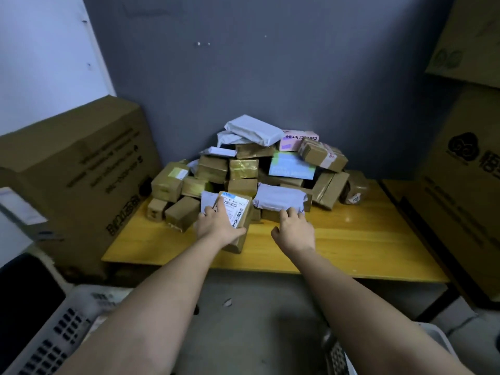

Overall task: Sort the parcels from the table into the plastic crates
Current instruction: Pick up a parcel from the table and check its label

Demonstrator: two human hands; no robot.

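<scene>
A heap of parcels [259,163], brown boxes and grey mailer bags, is piled at the back of the yellow wooden table [351,239]. My left hand [216,226] grips a brown box with a white barcode label [234,209] at the front of the heap, thumb under its near edge. My right hand [295,228] has its fingertips on the near edge of a grey mailer bag [278,197]; I cannot tell whether it has hold of it. A grey plastic crate [54,339] sits low at the left. Another crate's rim [438,339] shows at the lower right.
Big cardboard cartons stand to the left [81,169] and stacked on the right [465,158] of the table. A dark grey wall [257,63] is behind the heap. The grey floor [257,307] lies between the crates below the table's front edge.
</scene>
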